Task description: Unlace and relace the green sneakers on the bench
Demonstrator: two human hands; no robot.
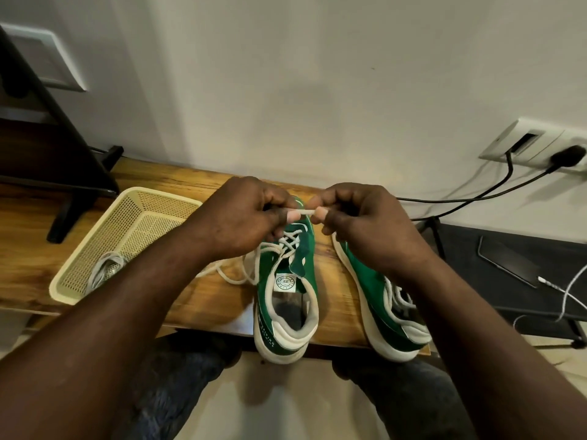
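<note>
Hands pinch 1 white lace tip (305,212) between them, left hand (241,214) and right hand (355,217); sneaker (287,287) below.

Person is wearing dark blue-grey trousers (178,395), the fabric looking mottled and faded, showing over both knees at the bottom of the view. Left forearm (127,300) and right forearm (470,312) are running bare right out to the frame edge. Left hand (241,217) and right hand (359,217) are showing bare too, thumbnails (293,215) looking trimmed short.
</note>
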